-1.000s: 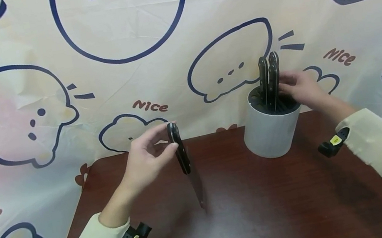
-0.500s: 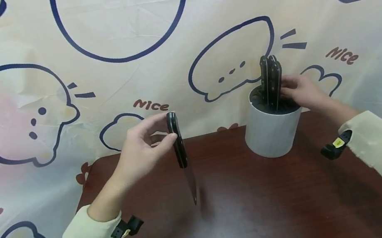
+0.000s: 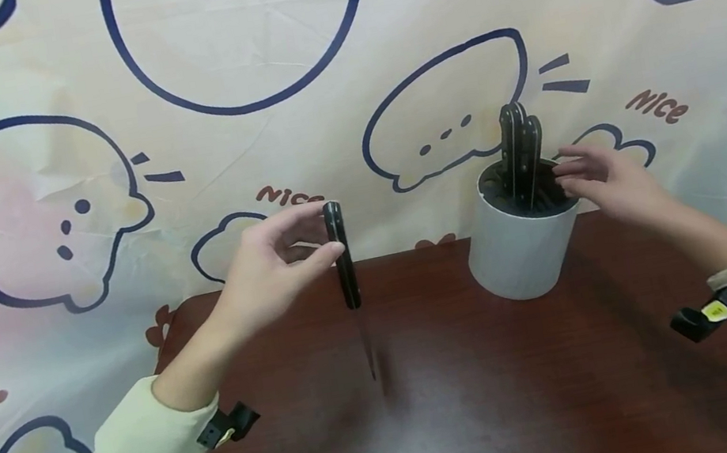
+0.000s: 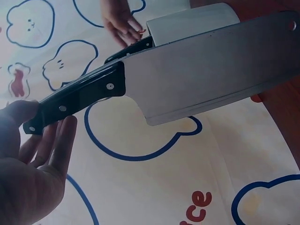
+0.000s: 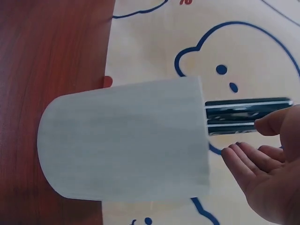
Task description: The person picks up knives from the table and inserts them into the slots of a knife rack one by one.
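Observation:
My left hand [image 3: 269, 266] pinches the upper end of a black riveted handle between thumb and fingers. It belongs to a cleaver [image 4: 211, 65], whose broad steel blade fills much of the left wrist view. In the head view the cleaver hangs point-down above the table, seen edge-on. A white round knife holder [image 3: 520, 256] stands to the right, with several knives [image 3: 523, 152] upright in it, only their black handles showing. Beside its right rim is my right hand [image 3: 605, 182], fingers spread and holding nothing. The right wrist view shows its fingers [image 5: 241, 159] near the handles.
The dark red-brown wooden table [image 3: 455, 387] lies under both hands. Behind it hangs a pale cloth [image 3: 293, 150] printed with blue cartoon outlines, close to the back of the holder. Small black cameras [image 3: 713, 312] are strapped at both sleeve cuffs.
My left hand has lifted the cleaver slightly, and the blade has turned edge-on to the head view. My right hand has drawn back to the right from the knife handles, its fingers opening.

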A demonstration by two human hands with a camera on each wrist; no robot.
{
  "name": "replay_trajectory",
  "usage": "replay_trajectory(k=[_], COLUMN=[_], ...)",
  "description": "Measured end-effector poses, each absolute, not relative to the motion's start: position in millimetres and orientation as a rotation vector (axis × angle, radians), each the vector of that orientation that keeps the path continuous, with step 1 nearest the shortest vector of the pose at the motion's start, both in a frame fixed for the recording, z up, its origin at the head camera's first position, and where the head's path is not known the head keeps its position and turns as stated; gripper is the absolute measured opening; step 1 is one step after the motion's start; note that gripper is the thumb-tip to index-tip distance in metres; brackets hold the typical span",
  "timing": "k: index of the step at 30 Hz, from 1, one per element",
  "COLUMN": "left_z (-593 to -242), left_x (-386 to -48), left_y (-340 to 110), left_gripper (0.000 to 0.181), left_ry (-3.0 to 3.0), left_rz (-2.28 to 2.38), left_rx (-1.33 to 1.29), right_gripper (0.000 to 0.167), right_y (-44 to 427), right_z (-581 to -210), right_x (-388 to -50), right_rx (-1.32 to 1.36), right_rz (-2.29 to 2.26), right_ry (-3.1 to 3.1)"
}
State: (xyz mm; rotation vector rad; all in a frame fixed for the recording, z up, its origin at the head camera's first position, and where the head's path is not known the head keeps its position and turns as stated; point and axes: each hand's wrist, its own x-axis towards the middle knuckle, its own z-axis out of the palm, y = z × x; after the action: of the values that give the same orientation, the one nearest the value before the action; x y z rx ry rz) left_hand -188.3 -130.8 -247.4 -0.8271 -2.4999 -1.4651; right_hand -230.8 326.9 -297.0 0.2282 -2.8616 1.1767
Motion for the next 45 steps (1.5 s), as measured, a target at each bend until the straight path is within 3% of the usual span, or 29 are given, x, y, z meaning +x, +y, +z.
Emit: replay_trajectory(k=[15, 29, 45], left_z=[-241.3, -233.0, -243.6], left_x=[-195.3, -202.0, -211.3], left_y=[-101.3, -61.8, -23.6], left_gripper=[0.046, 0.045, 0.042], left_ry=[-2.530, -2.523, -2.393], left_rz=[-1.468, -1.516, -1.578], left_rx=[-0.881, -0.973, -1.044], right_gripper=[0.052, 0.049, 0.052], right_y=[295.1, 246.9, 214.3], right_z=[-274.4, -267.2, -271.9], right_x=[-193.4, -180.7, -174.9], right_rx=[0.275, 0.630, 0.665], right_rz=[1.138, 1.310, 1.442], right_ry=[-2.678, -2.587, -2.577])
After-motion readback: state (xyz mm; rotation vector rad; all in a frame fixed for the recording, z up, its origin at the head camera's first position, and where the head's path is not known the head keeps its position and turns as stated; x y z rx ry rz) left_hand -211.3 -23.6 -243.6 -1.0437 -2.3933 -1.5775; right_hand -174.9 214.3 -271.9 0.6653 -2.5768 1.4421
